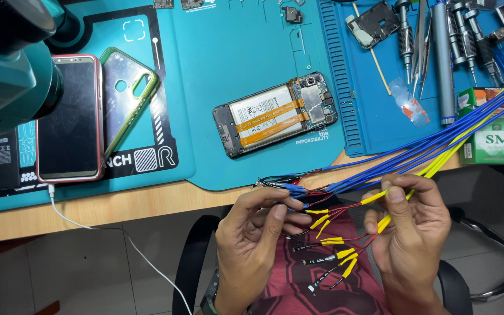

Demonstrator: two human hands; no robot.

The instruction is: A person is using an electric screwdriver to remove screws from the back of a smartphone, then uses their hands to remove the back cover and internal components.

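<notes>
My left hand pinches thin red and blue leads of a power cable bundle near their small black connector tips. My right hand grips the same bundle where yellow sleeves join the blue wires. The blue and yellow wires run up to the right edge. An opened phone with its battery and orange flex cables exposed lies on the teal work mat, just above both hands.
A pink-framed phone with a white charging cable and a clear case lie at left. Screwdrivers and tweezers sit on the blue mat at right. A green box stands nearby. A teal microscope body fills the top left.
</notes>
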